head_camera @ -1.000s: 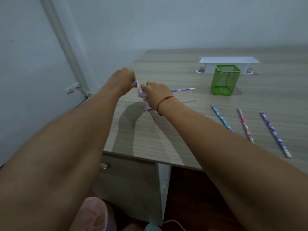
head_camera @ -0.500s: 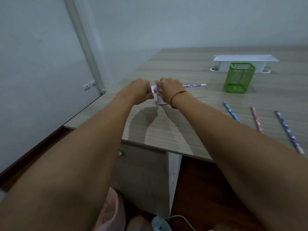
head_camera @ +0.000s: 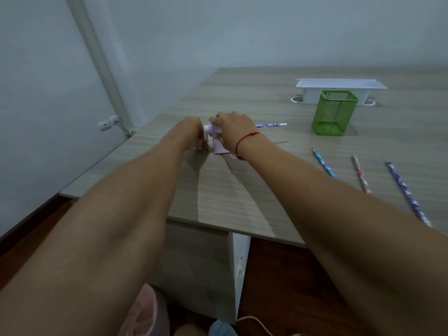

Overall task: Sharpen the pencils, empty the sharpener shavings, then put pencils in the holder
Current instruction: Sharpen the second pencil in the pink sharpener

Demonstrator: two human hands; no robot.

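The table (head_camera: 242, 190), a broad slab of pale wood-grain laminate with a faint sheen, carries everything. The holder (head_camera: 333, 115), a square cup of bright green wire mesh, stands empty at about 2 o'clock from the work, just in front of a low white plastic box (head_camera: 339, 84). The sharpener (head_camera: 219, 145), a small boxy lilac-pink plastic block, sits on the table between the two hands. The right hand (head_camera: 234, 128) is cupped over its top, fingers curled down to pin it, a thin red string (head_camera: 244, 141) round the wrist. The left hand (head_camera: 191, 132), at the block's 9 o'clock side, is closed round the crank (head_camera: 206, 129), of which only a whitish stub shows. A second ago that fist sat level with the top of the block; now it has dropped toward 6 o'clock, so the crank has swung through part of a turn, and sharpening looks to be mid-stroke. The purple patterned pencil (head_camera: 271, 125) pokes out of the block toward 3 o'clock as before. Three slim printed pencils, blue (head_camera: 323, 163), pink (head_camera: 361, 174) and violet (head_camera: 407, 192), lie loose at about 4 o'clock, well apart from the hands, so emptying the shavings and filling the holder are probably some way off.
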